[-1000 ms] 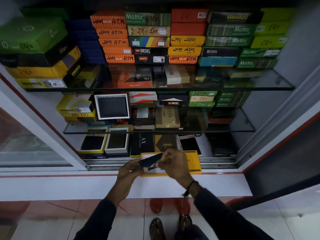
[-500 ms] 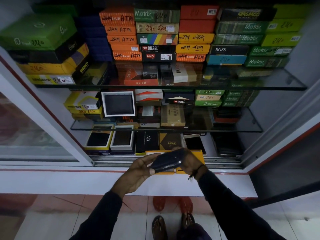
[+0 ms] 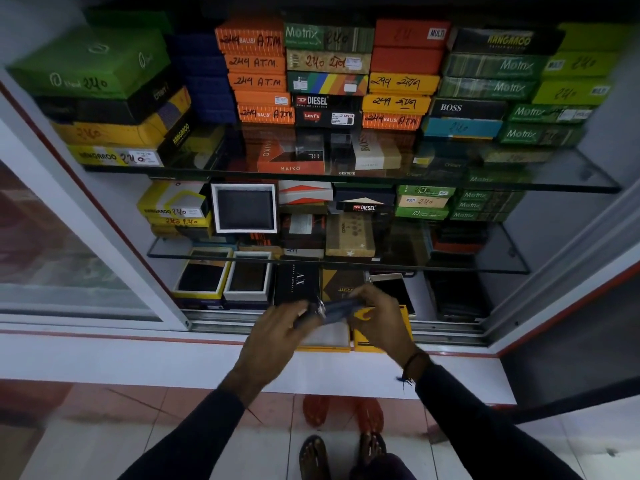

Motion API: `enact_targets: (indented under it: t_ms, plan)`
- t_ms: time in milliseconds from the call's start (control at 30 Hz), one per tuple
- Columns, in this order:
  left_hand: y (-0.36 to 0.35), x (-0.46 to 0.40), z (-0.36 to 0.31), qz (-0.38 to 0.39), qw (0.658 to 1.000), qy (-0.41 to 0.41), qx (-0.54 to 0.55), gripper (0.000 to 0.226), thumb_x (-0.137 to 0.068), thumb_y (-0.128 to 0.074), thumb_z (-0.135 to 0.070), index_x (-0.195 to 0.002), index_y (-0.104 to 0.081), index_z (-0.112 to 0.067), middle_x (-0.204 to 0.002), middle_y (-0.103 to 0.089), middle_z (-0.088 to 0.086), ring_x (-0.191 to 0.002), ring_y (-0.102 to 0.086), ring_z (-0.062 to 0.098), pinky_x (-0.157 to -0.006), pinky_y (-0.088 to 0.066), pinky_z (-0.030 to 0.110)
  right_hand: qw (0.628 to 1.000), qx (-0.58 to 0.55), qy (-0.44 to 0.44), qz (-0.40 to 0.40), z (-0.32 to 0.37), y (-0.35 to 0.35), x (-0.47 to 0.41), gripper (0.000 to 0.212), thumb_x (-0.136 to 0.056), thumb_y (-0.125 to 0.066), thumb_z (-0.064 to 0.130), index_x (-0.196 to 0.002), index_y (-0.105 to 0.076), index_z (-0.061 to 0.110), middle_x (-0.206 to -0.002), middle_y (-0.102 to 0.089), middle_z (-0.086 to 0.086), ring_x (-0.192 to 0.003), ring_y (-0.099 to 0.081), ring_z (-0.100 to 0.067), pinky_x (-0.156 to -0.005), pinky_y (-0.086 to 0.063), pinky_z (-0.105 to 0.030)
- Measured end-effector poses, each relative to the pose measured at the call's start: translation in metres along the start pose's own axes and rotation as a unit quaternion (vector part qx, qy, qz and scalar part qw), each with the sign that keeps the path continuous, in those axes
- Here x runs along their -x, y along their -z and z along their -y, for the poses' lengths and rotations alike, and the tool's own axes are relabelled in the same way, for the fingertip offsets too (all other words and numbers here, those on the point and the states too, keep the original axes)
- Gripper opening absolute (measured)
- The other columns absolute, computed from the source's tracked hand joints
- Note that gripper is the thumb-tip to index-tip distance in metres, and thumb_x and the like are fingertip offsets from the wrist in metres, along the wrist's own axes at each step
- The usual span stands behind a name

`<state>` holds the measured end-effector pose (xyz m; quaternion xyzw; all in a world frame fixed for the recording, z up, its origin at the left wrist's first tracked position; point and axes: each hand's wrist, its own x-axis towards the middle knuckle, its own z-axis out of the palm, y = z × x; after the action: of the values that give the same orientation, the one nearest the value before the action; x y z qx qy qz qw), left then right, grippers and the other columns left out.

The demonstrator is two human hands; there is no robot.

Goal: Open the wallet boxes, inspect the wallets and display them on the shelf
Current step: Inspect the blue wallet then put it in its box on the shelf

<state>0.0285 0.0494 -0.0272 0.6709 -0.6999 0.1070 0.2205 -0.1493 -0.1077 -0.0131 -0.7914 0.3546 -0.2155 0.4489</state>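
Note:
Both hands hold a dark blue wallet (image 3: 334, 309) just above the cabinet's front ledge. My left hand (image 3: 277, 336) grips its left end and my right hand (image 3: 379, 320) grips its right end; the wallet is blurred and partly hidden by fingers. Under the hands lies an open yellow wallet box (image 3: 327, 341) with a pale inside, its yellow lid (image 3: 367, 337) beside it to the right. On the bottom shelf at the left, two open boxes (image 3: 204, 275) (image 3: 250, 275) show dark wallets. A white-framed open box (image 3: 245, 208) stands upright on the middle shelf.
Glass shelves (image 3: 554, 178) carry stacks of closed wallet boxes in orange, green, yellow and black. A phone (image 3: 394, 289) lies on the bottom shelf behind my right hand. A sliding glass door (image 3: 69, 265) stands at the left. My feet in sandals (image 3: 313, 455) are on the tiled floor.
The wallet has tipped from a raised flat face toward edge-on between my hands. My right hand has shifted rightward on it, and the open box below shows more.

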Motion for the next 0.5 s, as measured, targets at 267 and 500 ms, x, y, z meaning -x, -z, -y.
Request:
enact_targets:
  t_ms: [267, 500]
  plan:
    - [-0.011, 0.010, 0.006, -0.025, 0.993, -0.089, -0.074, 0.041, -0.092, -0.062, -0.010, -0.127, -0.048, -0.028, -0.122, -0.048, 0.009, -0.099, -0.062, 0.025, -0.079, -0.056, 0.035, 0.978, 0.159, 0.120, -0.066, -0.002, -0.008, 0.016, 0.036, -0.072, -0.081, 0.006, -0.103, -0.065, 0.015, -0.103, -0.070, -0.001, -0.094, -0.064, -0.012, -0.080, -0.054, -0.019]
    - [-0.009, -0.005, 0.023, 0.159, 0.804, 0.352, 0.453, 0.094, -0.061, -0.094, -0.008, -0.140, -0.048, -0.029, -0.105, -0.064, -0.001, -0.096, -0.065, 0.020, -0.084, -0.061, 0.034, 0.965, -0.143, -0.214, 0.044, -0.019, -0.009, -0.012, 0.031, -0.067, -0.085, -0.002, -0.092, -0.070, 0.007, -0.101, -0.071, -0.013, -0.104, -0.067, -0.031, -0.079, -0.060, -0.034]
